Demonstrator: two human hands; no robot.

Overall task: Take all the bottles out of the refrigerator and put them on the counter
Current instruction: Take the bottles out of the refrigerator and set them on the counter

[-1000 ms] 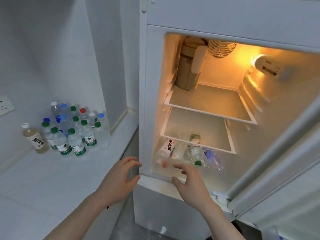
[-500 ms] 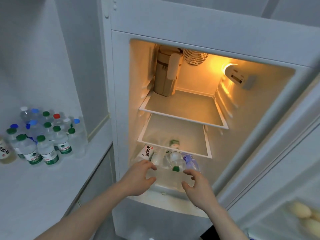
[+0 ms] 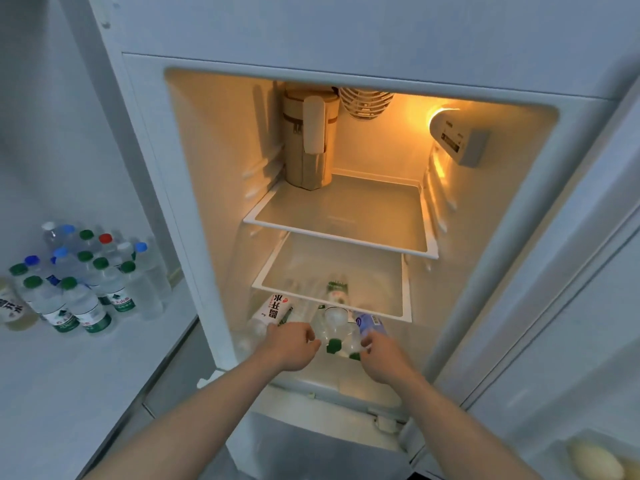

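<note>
White walls and a pale bench (image 3: 86,382) frame the open refrigerator (image 3: 346,64), lit warm yellow inside. Two glass shelves (image 3: 346,216) sit in the upper part, the top one carrying a single tan pitcher (image 3: 308,140) at far left. Below the lower shelf lies a heap of bottles (image 3: 332,323) on their sides: at least four can be told apart, one with a white label (image 3: 277,306), one with a blue label (image 3: 369,323), two with green caps toward the near edge. On the bench at left stands a cluster of upright bottles (image 3: 86,282), roughly fifteen, mostly green-capped, some blue, one red, plus one yellowish bottle (image 3: 12,310) at the edge. The left hand (image 3: 292,346) has fingers curled around a bottle hidden beneath it; the right hand (image 3: 381,355) curls onto the blue-labelled bottle. Compared with half a second ago, both hands have moved from hovering just before the heap to closing on it, and the camera has drawn closer.
</note>
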